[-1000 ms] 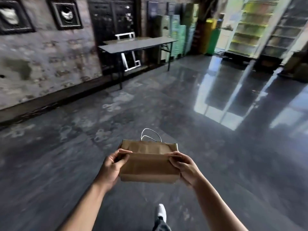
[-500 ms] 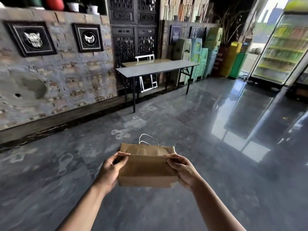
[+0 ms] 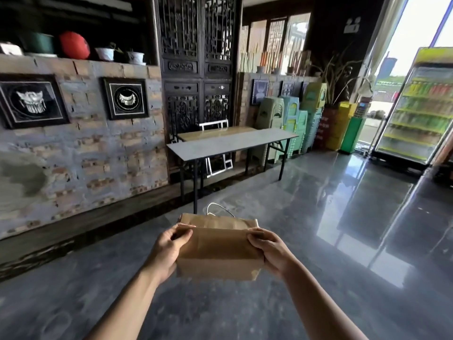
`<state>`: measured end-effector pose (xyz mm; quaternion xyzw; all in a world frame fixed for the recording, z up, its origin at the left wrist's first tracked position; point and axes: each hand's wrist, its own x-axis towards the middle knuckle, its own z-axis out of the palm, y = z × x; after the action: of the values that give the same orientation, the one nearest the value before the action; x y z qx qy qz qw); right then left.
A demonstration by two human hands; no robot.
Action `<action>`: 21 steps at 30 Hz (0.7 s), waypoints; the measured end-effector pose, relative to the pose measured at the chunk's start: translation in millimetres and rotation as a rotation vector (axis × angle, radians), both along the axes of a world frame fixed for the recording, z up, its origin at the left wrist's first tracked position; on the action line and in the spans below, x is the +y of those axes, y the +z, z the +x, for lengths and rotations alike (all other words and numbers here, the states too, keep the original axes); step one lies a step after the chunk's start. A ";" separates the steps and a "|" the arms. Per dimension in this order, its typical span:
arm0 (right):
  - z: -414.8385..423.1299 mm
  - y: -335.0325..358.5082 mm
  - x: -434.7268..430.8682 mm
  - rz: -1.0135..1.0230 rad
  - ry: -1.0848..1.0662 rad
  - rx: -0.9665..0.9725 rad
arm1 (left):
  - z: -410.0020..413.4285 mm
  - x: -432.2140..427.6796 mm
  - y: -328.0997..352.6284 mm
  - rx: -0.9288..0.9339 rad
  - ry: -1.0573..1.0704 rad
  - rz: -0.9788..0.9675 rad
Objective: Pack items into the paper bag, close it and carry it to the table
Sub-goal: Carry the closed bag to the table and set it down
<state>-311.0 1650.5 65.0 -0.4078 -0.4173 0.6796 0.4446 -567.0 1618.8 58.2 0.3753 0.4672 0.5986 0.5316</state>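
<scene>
— Holding anything, those two hands in the head view?

— Yes. The left hand [image 3: 169, 251] is clamped on the left end of the paper bag [image 3: 218, 251], thumb on top of the folded flap, fingers curled round the side. The right hand [image 3: 270, 251] grips the right end the same way.

— So where is the bag?

— In the air, near the camera and low in the middle of the picture, above the dark glossy floor [image 3: 318, 241]. Its top is folded over toward the person, and a white cord handle [image 3: 218, 208] loops up from the far edge.

— And the table?

— The grey table [image 3: 230, 143] stands farther off, ahead and slightly right of the bag, well apart from it, set along the brick wall [image 3: 98, 148] in front of a carved dark door [image 3: 198, 69]. A wooden-topped table [image 3: 215, 132] sits just behind it.

— Anything to the right?

— Stacked plastic stools [image 3: 291, 119] beyond the table, and a drinks fridge [image 3: 416, 106] at the far right.
</scene>
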 end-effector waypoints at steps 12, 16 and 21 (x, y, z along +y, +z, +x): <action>-28.1 29.6 322.8 -0.020 -0.033 0.001 | -24.9 330.4 30.9 -0.031 -0.031 -0.009; -25.1 27.8 441.7 -0.008 -0.025 -0.010 | -19.2 447.2 29.7 -0.056 -0.022 -0.019; -12.9 42.1 602.0 -0.004 0.017 -0.017 | -1.9 599.9 42.2 -0.059 0.029 -0.014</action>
<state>-323.9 2252.5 107.1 -0.4108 -0.4231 0.6808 0.4345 -568.9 2218.7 100.4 0.3467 0.4610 0.6138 0.5390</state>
